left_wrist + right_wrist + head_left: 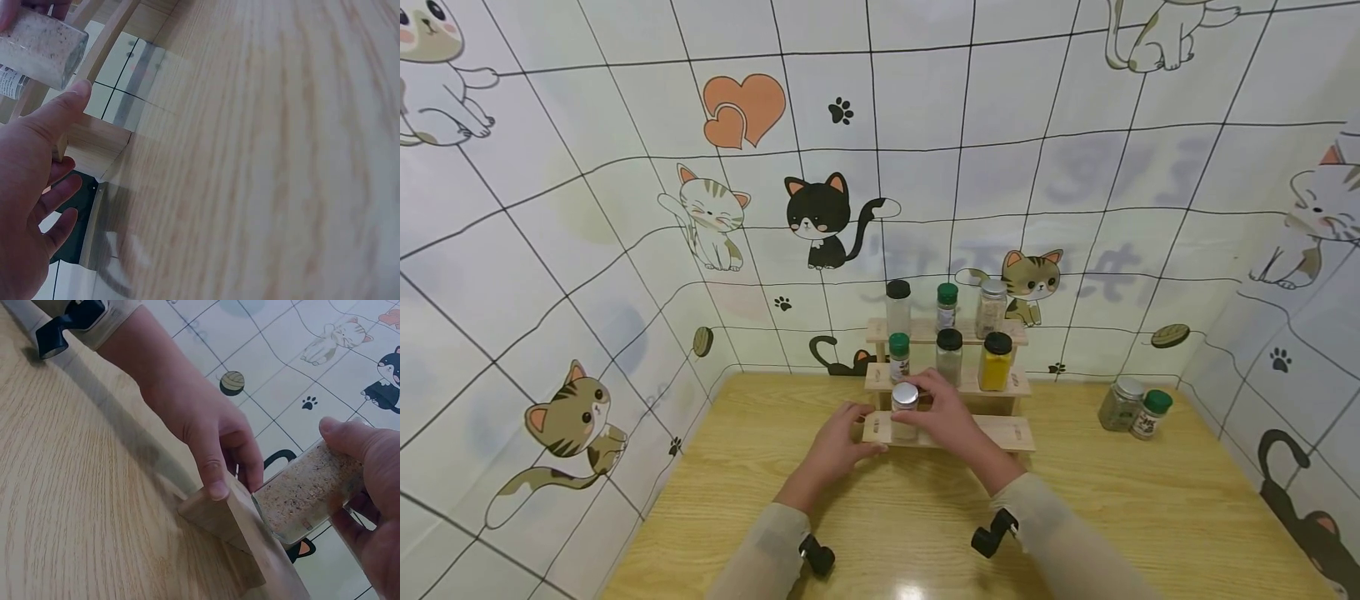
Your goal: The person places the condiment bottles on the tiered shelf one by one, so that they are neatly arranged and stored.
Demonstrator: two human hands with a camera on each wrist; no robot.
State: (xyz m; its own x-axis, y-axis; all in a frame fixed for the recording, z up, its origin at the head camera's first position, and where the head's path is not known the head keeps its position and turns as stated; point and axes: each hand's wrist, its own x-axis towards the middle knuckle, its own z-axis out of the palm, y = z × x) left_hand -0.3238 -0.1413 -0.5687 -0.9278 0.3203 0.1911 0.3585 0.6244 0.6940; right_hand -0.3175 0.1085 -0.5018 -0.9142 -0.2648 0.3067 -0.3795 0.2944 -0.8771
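My right hand pinches a glass jar with a silver lid between thumb and fingers. Coarse pinkish-white grains fill the jar, as the right wrist view shows. Its base is at the left part of the bottom shelf of a three-step wooden spice rack. At that shelf's left end, my left hand grips the board, thumb along the front edge and fingers behind. The left wrist view has this thumb close below the jar's base.
On the middle step stand a green-lidded bottle, a black-lidded jar and a yellow-filled jar. Three more containers line the top step. A silver-lidded jar and a green-capped bottle stand on the table at right. Cat-patterned sheeting encloses the table.
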